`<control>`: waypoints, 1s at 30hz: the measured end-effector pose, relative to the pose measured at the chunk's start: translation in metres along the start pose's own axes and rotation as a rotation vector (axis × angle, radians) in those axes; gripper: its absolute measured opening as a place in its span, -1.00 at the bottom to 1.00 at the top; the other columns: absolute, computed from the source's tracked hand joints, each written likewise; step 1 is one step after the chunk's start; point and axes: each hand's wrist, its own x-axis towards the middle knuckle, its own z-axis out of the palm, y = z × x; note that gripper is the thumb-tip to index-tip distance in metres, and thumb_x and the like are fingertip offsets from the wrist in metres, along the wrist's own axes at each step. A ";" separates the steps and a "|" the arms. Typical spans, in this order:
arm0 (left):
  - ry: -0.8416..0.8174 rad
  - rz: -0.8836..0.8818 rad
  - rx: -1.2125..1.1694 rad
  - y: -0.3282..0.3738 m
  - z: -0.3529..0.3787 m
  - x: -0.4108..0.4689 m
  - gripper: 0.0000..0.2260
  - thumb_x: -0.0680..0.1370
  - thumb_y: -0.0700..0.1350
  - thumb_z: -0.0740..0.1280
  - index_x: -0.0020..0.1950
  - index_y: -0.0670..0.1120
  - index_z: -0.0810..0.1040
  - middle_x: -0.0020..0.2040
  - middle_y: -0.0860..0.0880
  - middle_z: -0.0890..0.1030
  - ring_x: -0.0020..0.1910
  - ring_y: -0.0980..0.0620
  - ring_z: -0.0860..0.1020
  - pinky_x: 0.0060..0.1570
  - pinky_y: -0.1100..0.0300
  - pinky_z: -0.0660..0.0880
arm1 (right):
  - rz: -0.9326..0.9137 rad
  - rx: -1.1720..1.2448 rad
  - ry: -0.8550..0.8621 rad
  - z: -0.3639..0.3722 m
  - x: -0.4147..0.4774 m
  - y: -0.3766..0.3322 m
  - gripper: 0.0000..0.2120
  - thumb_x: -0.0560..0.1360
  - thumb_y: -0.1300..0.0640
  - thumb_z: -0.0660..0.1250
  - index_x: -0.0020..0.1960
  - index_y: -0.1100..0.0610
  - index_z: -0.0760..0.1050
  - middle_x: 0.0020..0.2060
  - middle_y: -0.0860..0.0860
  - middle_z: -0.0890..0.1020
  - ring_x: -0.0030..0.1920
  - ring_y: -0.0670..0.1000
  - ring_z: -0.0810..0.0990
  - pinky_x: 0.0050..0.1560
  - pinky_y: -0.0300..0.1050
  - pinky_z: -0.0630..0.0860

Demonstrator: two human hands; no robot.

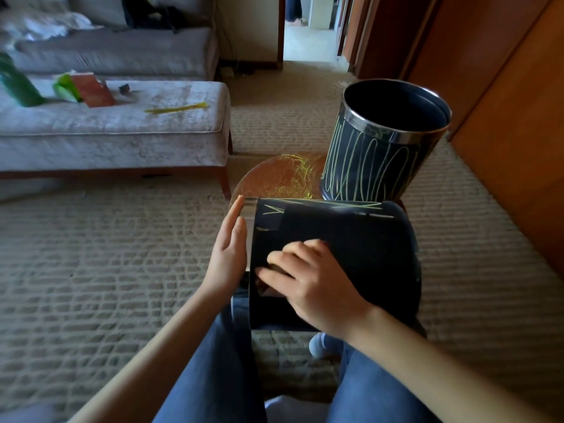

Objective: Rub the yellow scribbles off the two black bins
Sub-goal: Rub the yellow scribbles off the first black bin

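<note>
We rub the near, lying black metal bin (351,239); left hand (227,254) flat, released; right hand (314,288) grip unclear. Far-edge yellow scribbles (320,206) need rubbing next.

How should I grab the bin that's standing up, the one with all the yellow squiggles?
Probably by its shiny rim, coming from above. The standing bin is upright with its mouth open, so fingers can hook inside and the thumb can press outside. Its wall looks wide and smooth and narrows downward, so a side grip might slip.
</note>
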 end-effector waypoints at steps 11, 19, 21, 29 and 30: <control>-0.015 0.040 0.024 -0.001 -0.002 -0.015 -0.61 0.71 -0.06 0.05 0.55 0.02 0.28 0.51 0.09 0.36 0.50 0.15 0.30 0.52 -0.05 0.22 | 0.518 0.102 -0.216 0.030 0.103 0.070 -0.76 0.50 0.26 0.33 0.11 0.09 0.64 -0.01 0.06 0.63 0.05 0.22 0.51 0.06 0.07 0.50; -0.014 -0.339 0.119 0.023 0.002 0.033 -0.63 0.57 0.06 0.15 0.18 -0.14 0.57 -0.06 -0.22 0.64 -0.22 -0.05 0.58 -0.16 0.10 0.52 | 0.417 0.101 0.109 -0.023 0.038 0.071 -0.70 0.41 0.36 0.46 0.13 0.21 0.65 -0.07 0.08 0.66 -0.04 0.17 0.57 -0.01 0.03 0.53; -0.011 -0.427 0.058 0.029 0.006 0.045 -0.69 0.62 0.06 0.23 0.01 -0.18 0.57 -0.38 -0.06 0.43 -0.52 0.12 0.32 -0.52 0.26 0.25 | 0.473 0.054 0.182 -0.041 0.007 0.085 -0.73 0.43 0.35 0.45 0.13 0.22 0.65 -0.04 0.07 0.66 -0.01 0.15 0.59 0.05 0.01 0.53; 0.082 -0.307 -0.023 0.028 0.013 0.045 -0.69 0.62 0.07 0.28 -0.05 -0.13 0.66 -0.35 -0.04 0.59 -0.46 0.13 0.51 -0.50 0.32 0.41 | 0.567 -0.031 0.316 -0.066 -0.065 0.124 -0.70 0.57 0.11 0.25 0.09 0.31 0.63 -0.06 0.16 0.69 -0.07 0.18 0.65 0.04 0.00 0.50; 0.088 -0.260 -0.017 0.026 0.013 0.044 -0.69 0.62 0.07 0.28 -0.07 -0.12 0.67 -0.38 0.00 0.60 -0.46 0.16 0.51 -0.48 0.32 0.43 | 0.557 -0.041 0.317 -0.065 -0.066 0.123 -0.70 0.57 0.11 0.26 0.08 0.30 0.64 -0.07 0.15 0.70 -0.09 0.17 0.65 0.02 -0.02 0.49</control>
